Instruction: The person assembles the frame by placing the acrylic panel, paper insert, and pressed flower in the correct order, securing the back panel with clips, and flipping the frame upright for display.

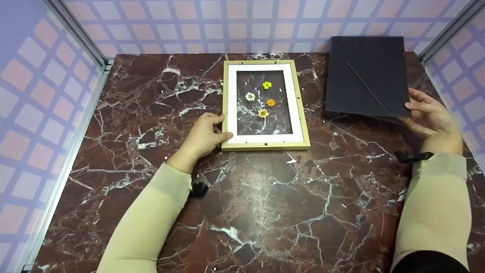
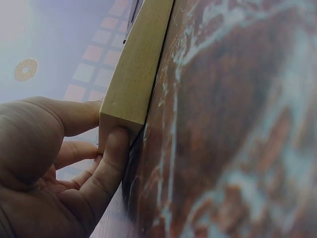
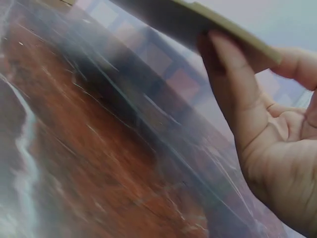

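A gold wooden picture frame (image 1: 305,129) lies on the marbled tabletop, with a white mat (image 1: 232,102) inside it. Several small flowers (image 1: 266,85), coloured yellow, white and orange, show within the mat's opening. My left hand (image 1: 204,134) grips the frame by its left side near the lower corner, thumb on top; the left wrist view has its fingers against the wooden edge (image 2: 133,74). At the right, my right hand (image 1: 434,113) pinches the lower right corner of a black backing board (image 1: 356,83) marked by a diagonal line. The right wrist view shows that corner raised off the table.
Tiled-pattern walls (image 1: 212,26) close off the back and both sides, with metal posts (image 1: 81,34) at the corners. Small white scraps (image 1: 291,160) lie on the dark red marbled tabletop (image 1: 257,212) below the frame. Each wrist carries a black camera (image 1: 199,189).
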A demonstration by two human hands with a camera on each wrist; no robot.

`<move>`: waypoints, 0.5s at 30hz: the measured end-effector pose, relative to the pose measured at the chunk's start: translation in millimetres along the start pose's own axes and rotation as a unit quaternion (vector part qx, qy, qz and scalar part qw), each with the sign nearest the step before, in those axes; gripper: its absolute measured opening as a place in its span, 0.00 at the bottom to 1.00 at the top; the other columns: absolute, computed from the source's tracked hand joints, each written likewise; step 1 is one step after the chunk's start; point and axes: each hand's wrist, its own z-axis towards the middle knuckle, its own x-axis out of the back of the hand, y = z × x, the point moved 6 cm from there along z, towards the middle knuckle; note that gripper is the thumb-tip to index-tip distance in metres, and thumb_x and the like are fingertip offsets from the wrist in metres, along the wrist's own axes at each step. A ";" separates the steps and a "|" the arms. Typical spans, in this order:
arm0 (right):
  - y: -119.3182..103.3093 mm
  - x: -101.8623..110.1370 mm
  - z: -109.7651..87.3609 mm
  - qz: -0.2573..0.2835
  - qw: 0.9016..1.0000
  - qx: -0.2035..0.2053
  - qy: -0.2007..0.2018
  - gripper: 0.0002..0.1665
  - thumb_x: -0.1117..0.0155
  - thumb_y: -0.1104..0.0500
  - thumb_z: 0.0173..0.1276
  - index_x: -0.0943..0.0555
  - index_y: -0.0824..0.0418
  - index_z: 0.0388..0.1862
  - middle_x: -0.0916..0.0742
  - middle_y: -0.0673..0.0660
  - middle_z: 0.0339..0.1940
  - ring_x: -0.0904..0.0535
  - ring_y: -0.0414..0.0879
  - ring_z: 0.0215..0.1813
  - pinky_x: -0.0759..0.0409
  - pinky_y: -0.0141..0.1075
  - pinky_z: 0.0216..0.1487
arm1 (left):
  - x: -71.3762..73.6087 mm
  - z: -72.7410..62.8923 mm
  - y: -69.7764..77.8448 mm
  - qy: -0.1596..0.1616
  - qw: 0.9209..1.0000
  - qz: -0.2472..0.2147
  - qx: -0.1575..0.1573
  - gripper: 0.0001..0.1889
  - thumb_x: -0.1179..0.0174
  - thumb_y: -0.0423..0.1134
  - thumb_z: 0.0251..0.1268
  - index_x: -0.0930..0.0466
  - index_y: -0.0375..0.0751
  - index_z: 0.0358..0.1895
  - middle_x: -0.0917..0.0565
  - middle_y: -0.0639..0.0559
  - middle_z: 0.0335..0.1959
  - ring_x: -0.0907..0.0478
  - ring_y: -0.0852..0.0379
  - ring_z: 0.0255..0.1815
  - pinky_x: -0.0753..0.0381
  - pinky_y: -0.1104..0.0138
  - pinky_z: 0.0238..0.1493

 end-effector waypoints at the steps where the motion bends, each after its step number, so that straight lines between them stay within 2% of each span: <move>1: 1.9 -3.6 2.2 -0.001 1.000 0.002 -0.012 0.29 0.67 0.82 0.84 0.20 0.78 0.68 0.10 0.75 0.59 0.06 0.68 0.57 0.04 0.56 0.58 | 0.0 0.2 -0.2 0.000 1.000 0.000 0.000 0.40 0.22 0.36 0.71 0.29 0.28 0.81 0.23 0.31 0.74 0.19 0.55 0.45 0.15 0.70 0.41; 4: 9.4 -15.6 9.0 0.001 0.999 0.005 -0.049 0.29 0.68 0.82 0.84 0.21 0.78 0.68 0.10 0.76 0.60 0.07 0.69 0.58 0.04 0.56 0.59 | 0.4 0.7 -0.2 0.001 1.000 0.002 -0.003 0.40 0.22 0.36 0.71 0.29 0.27 0.81 0.23 0.31 0.74 0.18 0.55 0.45 0.15 0.70 0.42; 7: 18.4 -26.0 15.8 0.008 0.998 0.002 -0.067 0.28 0.69 0.83 0.83 0.22 0.78 0.66 0.10 0.75 0.59 0.07 0.69 0.57 0.04 0.56 0.58 | 0.9 0.0 0.4 0.002 1.000 -0.002 -0.003 0.40 0.21 0.36 0.70 0.28 0.27 0.81 0.23 0.31 0.74 0.19 0.55 0.45 0.15 0.70 0.43; 11: 29.5 -36.7 23.3 -0.016 0.998 0.002 -0.057 0.28 0.66 0.84 0.81 0.21 0.75 0.64 0.09 0.72 0.58 0.06 0.65 0.55 0.03 0.54 0.54 | 0.5 -0.9 1.4 0.001 1.000 -0.009 -0.001 0.40 0.21 0.35 0.70 0.29 0.27 0.81 0.23 0.32 0.74 0.19 0.55 0.44 0.15 0.70 0.42; 15: 39.1 -46.8 27.8 -0.098 0.995 0.010 -0.014 0.28 0.64 0.81 0.81 0.20 0.67 0.64 0.10 0.60 0.62 0.06 0.56 0.56 0.03 0.49 0.50 | 0.2 -0.5 1.3 0.000 1.000 -0.006 0.000 0.40 0.21 0.35 0.70 0.29 0.28 0.81 0.23 0.32 0.74 0.19 0.56 0.43 0.16 0.70 0.42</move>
